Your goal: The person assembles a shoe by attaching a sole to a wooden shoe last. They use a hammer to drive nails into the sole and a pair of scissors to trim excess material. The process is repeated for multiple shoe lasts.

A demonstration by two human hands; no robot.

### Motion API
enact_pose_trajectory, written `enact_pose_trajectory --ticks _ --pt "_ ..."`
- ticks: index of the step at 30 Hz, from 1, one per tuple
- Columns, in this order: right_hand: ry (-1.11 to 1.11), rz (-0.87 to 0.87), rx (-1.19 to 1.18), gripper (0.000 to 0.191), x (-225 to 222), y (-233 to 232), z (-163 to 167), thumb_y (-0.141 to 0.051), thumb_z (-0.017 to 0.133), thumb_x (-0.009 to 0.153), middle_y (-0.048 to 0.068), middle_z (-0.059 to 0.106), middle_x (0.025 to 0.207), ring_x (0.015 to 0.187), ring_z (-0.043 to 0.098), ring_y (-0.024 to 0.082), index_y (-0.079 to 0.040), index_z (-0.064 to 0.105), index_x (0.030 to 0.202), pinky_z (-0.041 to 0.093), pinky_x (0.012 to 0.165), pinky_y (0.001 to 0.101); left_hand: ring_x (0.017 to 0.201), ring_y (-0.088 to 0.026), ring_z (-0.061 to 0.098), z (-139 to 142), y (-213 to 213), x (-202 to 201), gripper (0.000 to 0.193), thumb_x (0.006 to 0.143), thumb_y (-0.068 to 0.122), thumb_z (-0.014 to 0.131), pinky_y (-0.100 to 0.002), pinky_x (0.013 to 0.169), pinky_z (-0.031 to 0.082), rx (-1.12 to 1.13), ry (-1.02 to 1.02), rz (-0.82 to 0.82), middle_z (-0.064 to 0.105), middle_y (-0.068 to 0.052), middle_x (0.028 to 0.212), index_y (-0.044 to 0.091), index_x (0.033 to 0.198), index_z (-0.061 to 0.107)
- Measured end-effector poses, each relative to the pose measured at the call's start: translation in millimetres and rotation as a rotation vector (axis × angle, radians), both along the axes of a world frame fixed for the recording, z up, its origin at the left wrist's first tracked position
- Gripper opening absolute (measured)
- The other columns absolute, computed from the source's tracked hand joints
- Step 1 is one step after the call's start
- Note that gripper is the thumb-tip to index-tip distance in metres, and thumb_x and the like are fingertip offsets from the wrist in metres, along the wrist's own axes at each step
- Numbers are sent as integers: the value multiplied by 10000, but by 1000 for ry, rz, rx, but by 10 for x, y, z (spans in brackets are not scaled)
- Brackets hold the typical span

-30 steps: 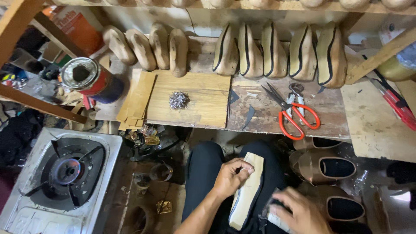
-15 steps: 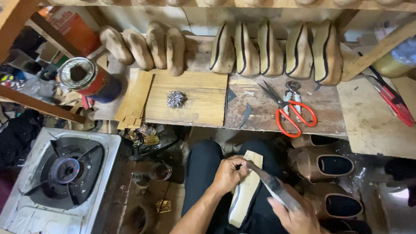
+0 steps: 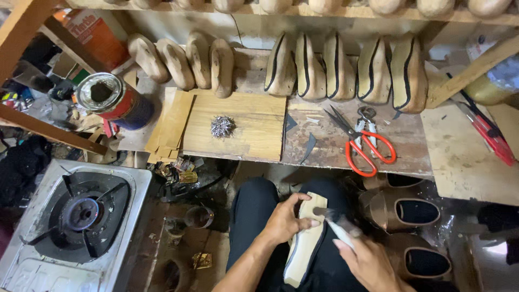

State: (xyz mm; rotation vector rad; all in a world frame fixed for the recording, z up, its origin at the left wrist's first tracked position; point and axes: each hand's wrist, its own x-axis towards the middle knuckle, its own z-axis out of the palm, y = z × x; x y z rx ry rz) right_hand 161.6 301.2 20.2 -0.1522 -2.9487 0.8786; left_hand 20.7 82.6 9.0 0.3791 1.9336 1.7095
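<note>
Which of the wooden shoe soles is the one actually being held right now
The pale sole on the person's lap, gripped by the left hand. The other black-edged soles stand in a row on the bench.

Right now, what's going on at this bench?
A person seated at a wooden workbench holds a pale shoe sole on their lap. The left hand steadies its upper end, while the right hand brings a hammer-like tool against it. On the bench lie a heap of small nails on a board and red-handled scissors.
</note>
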Motion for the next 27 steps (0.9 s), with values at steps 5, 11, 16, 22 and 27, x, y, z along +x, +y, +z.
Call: enact_pose_trajectory --ticks 5,11,16,22,27 --pt "299 91 -24 475 413 224 -253 -256 716 782 107 745 1018 824 776 264 -138 676 1241 607 684 406 1060 -357 651 125 -100 80 634 800 277 885 -440 867 551 -281 386 9 619 -210 1218 87 1348 628" --pt "-200 320 309 455 504 397 -726 -288 769 756 86 741 1047 876 718 260 -131 722 1181 561 741 384 1154 -471 544 438 200 383 1018 706 409 880 -521 879 515 -578 375 -65 500 -260 1286 -22 1481 380" --pt "226 191 136 425 163 516 -102 -318 790 743 104 712 1101 1020 686 271 -112 756 1113 528 861 378 1234 -389 577 455 89 237 982 726 366 884 -451 1024 487 -292 364 -52 544 -235 1347 -19 1489 401" --pt "377 70 265 444 -955 706 611 -285 713 860 129 668 1200 1115 645 327 -78 672 1251 516 950 416 1143 -146 621 246 -435 113 696 824 303 798 -294 1025 492 377 -250 -153 656 -97 1275 31 1415 551" --pt "142 -3 351 597 -1702 843 681 -348 792 777 194 605 1296 1102 626 409 -188 648 1333 529 897 478 937 -108 622 60 -546 169 346 973 240 742 -279 835 514 183 -76 -46 681 -67 1059 -45 1170 736"
